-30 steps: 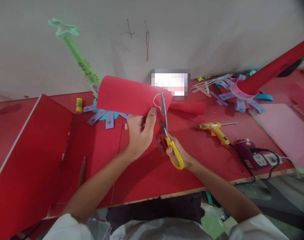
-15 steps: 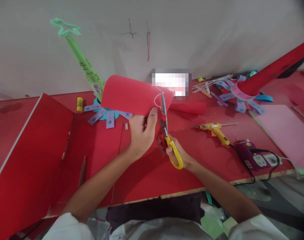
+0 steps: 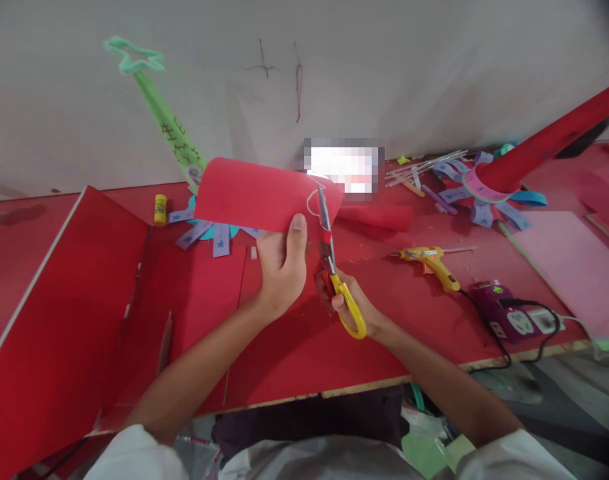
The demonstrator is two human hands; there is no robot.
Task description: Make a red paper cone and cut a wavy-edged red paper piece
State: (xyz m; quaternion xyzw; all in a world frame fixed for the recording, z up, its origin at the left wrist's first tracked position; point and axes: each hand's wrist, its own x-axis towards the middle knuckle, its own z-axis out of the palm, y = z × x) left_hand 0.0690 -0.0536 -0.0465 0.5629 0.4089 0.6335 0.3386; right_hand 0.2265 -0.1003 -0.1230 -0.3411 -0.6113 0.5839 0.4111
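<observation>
Curved and held up above the table is a sheet of red paper [image 3: 249, 193], with a white drawn line near its right end. My left hand [image 3: 284, 267] pinches its lower edge, the thumb in front. My right hand [image 3: 351, 300] grips the yellow handle of a pair of scissors [image 3: 351, 310]. The blades point up and lie across the paper beside the white line; some fingers are hidden behind the handle. Behind the sheet stands a green paper cone [image 3: 171, 127] with a mint star on top, its base ringed by purple strips.
A yellow hot glue gun [image 3: 431, 260] and a purple power socket [image 3: 504, 310] with cables lie to the right. A glue stick [image 3: 160, 210] stands left of the strips. Farther left rises a large red board [image 3: 59, 320]. Pink sheets [image 3: 559, 260] lie at the right.
My left hand and the red paper have shifted slightly left, and the sheet's left end sits a little lower. The scissors have barely moved.
</observation>
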